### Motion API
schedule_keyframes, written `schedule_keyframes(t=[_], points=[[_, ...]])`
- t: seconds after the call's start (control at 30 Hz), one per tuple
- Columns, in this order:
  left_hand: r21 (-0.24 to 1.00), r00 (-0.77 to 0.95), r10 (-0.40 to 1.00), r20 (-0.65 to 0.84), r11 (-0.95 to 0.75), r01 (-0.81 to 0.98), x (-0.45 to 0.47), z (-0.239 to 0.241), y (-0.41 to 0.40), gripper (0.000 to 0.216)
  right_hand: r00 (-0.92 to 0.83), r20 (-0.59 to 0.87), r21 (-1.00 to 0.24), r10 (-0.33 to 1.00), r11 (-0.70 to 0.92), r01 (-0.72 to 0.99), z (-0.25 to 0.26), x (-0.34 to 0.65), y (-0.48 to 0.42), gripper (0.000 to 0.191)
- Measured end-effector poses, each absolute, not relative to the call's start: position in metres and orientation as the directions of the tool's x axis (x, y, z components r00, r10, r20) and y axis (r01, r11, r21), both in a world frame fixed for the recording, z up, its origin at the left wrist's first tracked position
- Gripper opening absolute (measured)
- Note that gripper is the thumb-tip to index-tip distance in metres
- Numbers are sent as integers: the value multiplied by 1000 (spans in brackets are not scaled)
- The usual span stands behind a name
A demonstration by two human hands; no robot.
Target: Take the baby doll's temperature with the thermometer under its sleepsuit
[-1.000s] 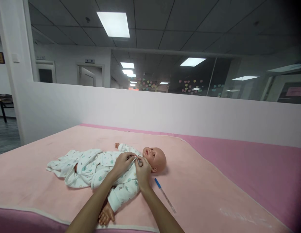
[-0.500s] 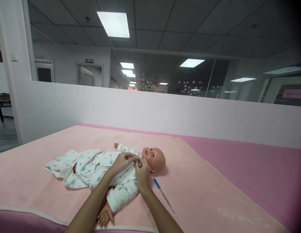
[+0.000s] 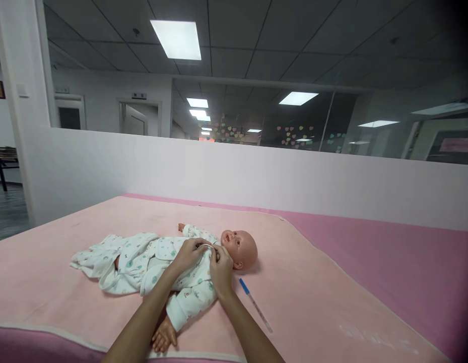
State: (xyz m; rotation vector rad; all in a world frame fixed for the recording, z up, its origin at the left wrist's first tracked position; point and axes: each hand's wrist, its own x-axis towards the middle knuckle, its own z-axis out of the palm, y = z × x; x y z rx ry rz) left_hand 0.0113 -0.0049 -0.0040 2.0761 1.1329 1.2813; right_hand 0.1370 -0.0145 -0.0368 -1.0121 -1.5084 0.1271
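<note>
A baby doll (image 3: 241, 247) lies on its back on a pale pink blanket (image 3: 302, 302), head to the right. It wears a white printed romper (image 3: 143, 259) with loose fabric trailing to the left. My left hand (image 3: 189, 254) and my right hand (image 3: 221, 269) meet at the doll's chest just below the chin. Both pinch the romper's collar edge, fingers closed on the cloth. One bare doll hand (image 3: 163, 337) pokes out of a sleeve near the blanket's front edge.
A thin pen with a blue cap (image 3: 255, 304) lies on the blanket just right of my right forearm. The blanket covers a darker pink bed (image 3: 407, 272). A low white partition wall (image 3: 256, 176) runs behind, with glass above it.
Both hands stay at the doll's collar with small finger shifts. The doll has not moved.
</note>
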Motion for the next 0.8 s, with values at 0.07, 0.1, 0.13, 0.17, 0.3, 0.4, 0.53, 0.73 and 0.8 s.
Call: schedule_keyframes(t=[0.07,0.1,0.13,0.17,0.3,0.4,0.53,0.73,0.8], points=[[717,225,829,511,-556,421,11,-4,-5,27,141,746,-619,651,601,506,-37,137,-14,25],[715,221,832,509,-552,430,11,-4,-6,27,145,741,-625,655,595,505,-38,137,-14,25],[711,220,834,505,-547,441,12,-4,-6,27,151,736,-632,660,589,504,-38,137,-14,25],[706,220,837,501,-543,455,12,-4,-6,27,160,729,-641,665,582,501,-39,136,-14,24],[661,220,836,503,-536,524,14,-5,-7,25,188,717,-667,671,582,464,-40,136,-13,18],[637,205,834,512,-529,560,15,-6,-7,23,180,728,-657,662,596,462,-40,135,-13,15],[665,203,833,515,-538,518,14,-7,-8,20,167,742,-636,649,602,483,-39,136,-14,18],[742,181,829,528,-555,376,13,-11,-3,19,129,790,-570,599,640,516,-36,136,-16,24],[757,183,830,527,-557,342,12,-13,-2,20,111,794,-558,598,643,524,-36,135,-17,24]])
